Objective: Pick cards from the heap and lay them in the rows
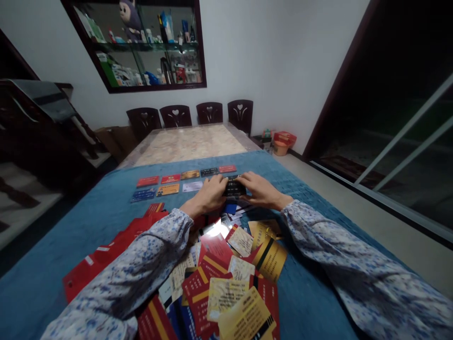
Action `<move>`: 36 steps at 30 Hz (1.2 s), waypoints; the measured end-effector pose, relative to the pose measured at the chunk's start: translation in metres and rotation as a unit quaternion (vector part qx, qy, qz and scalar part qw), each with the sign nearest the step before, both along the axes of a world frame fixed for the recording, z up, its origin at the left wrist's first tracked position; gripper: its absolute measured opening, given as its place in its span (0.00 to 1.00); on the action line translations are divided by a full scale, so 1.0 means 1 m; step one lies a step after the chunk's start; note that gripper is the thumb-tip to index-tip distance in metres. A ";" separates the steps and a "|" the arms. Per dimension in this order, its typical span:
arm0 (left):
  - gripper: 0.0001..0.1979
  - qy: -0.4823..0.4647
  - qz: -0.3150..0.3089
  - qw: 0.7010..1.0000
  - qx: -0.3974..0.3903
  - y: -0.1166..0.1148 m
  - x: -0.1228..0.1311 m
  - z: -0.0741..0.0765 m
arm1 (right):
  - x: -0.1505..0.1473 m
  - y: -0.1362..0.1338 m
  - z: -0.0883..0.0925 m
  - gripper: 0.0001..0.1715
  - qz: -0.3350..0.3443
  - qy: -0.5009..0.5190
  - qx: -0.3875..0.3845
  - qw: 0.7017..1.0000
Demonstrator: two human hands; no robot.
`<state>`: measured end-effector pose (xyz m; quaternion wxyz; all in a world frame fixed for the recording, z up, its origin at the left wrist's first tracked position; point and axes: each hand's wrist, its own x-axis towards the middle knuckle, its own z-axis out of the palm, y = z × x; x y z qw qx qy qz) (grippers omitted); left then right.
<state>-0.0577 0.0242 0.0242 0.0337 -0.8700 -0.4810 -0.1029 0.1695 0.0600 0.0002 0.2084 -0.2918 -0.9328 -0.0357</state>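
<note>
A black card (234, 188) with light print is held by its two sides, between my left hand (211, 190) and my right hand (261, 189). The fingers of both hands are curled onto it. Beyond and to the left, cards lie in two rows, among them a red card (147, 181), a gold card (190, 174), an orange card (168, 189), a blue card (143, 194) and a pale card (192, 186). Nearer me, between my forearms, is a loose heap of red, gold and blue cards (226, 297). A blue card (230, 208) shows just below the black one.
Red sleeves or folders (116, 248) lie overlapping at the left, partly under my left forearm. A blue cloth (116, 189) covers the near part of the stone-patterned table (191, 139). Several dark chairs (175, 115) stand at its far end.
</note>
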 end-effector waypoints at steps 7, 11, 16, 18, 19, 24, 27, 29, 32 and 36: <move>0.16 -0.005 -0.005 1.000 -0.001 0.020 -0.022 -0.002 | -0.019 0.026 0.002 0.30 0.022 0.001 -0.024 0.999; 0.17 -0.003 0.002 1.000 0.004 0.034 -0.034 -0.003 | -0.033 0.042 0.004 0.29 0.024 -0.004 -0.034 0.999; 0.17 -0.004 0.009 1.000 0.008 0.052 -0.050 -0.002 | -0.053 0.061 0.011 0.29 -0.017 -0.019 -0.045 0.999; 0.17 -0.013 0.014 1.000 0.002 0.059 -0.056 -0.001 | -0.061 0.068 0.014 0.27 -0.039 -0.029 -0.057 0.997; 0.17 -0.017 0.019 1.000 -0.001 0.062 -0.059 -0.001 | -0.065 0.071 0.015 0.26 -0.050 -0.034 -0.063 0.996; 0.18 -0.006 0.065 0.998 -0.022 0.079 -0.070 -0.001 | -0.080 0.088 0.020 0.20 -0.073 -0.055 -0.079 0.993; 0.18 0.002 0.072 0.997 -0.028 0.091 -0.076 -0.004 | -0.085 0.096 0.022 0.19 -0.079 -0.063 -0.077 0.992; 0.18 0.003 0.072 0.997 -0.031 0.100 -0.080 -0.006 | -0.088 0.101 0.023 0.20 -0.084 -0.070 -0.077 0.991; 0.20 0.003 0.077 0.996 -0.036 0.111 -0.084 -0.008 | -0.092 0.110 0.023 0.22 -0.088 -0.081 -0.076 0.990; 0.21 0.007 0.079 0.996 -0.044 0.123 -0.088 -0.009 | -0.097 0.123 0.021 0.25 -0.089 -0.092 -0.080 0.988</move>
